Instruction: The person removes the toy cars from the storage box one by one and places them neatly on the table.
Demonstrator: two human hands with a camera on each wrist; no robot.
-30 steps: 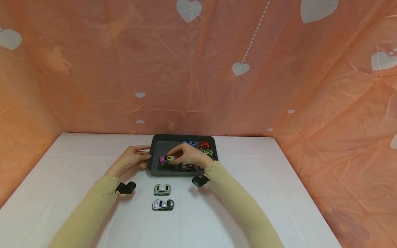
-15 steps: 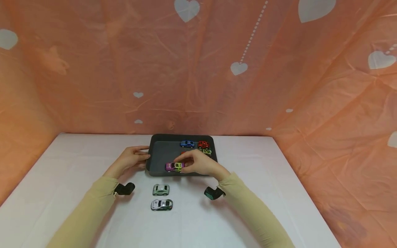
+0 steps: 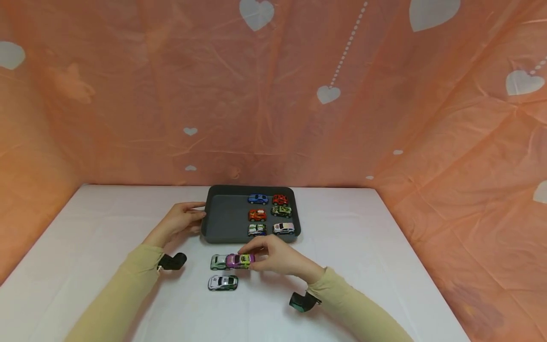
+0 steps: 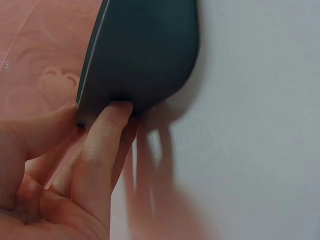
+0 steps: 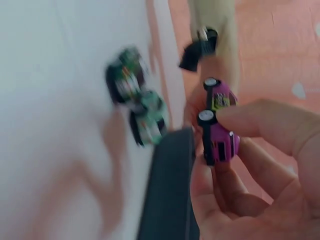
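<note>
My right hand (image 3: 253,256) pinches a purple toy car (image 3: 239,260) low over the white table, right beside a pale green car (image 3: 219,261). A white-and-green car (image 3: 223,282) sits just in front of them. In the right wrist view the purple car (image 5: 220,125) is held between thumb and fingers, with the two table cars (image 5: 137,97) blurred to its left. My left hand (image 3: 197,217) grips the left edge of the dark grey tray (image 3: 226,213). The left wrist view shows its fingers (image 4: 100,145) curled round the tray's rim (image 4: 140,55).
Several toy cars stand in two rows in the tray's right half, among them a blue one (image 3: 258,199) and a red one (image 3: 280,199). Orange heart-print sheeting (image 3: 273,95) walls the table at the back and both sides.
My right hand has carried the purple car out of the tray, toward me and down to the table beside the pale green car. The left hand stayed on the tray's edge.
</note>
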